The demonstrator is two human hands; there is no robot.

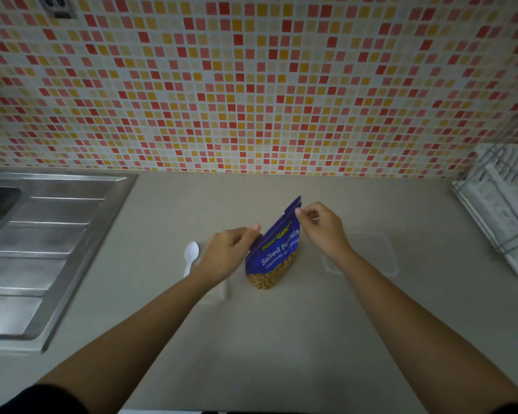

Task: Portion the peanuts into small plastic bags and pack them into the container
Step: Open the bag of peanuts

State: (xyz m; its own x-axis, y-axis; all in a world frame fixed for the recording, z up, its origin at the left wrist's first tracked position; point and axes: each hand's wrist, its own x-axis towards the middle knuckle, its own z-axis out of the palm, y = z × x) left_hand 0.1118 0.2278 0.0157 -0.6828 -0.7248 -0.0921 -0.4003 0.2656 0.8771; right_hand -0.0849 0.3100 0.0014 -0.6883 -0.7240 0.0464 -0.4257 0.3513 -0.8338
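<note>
The blue salted peanuts bag [277,249] stands tilted on the table [281,339]. The left hand [231,252] fingers grip its left edge; the right hand [323,228] pinches its top corner. A clear container [368,255] beside it is barely discernible; the left forearm hides the white spoon [190,256] handle's end.

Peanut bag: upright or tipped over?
Upright, leaning slightly: the peanut bag stands base-down on the counter, both hands pinching its top.
</note>
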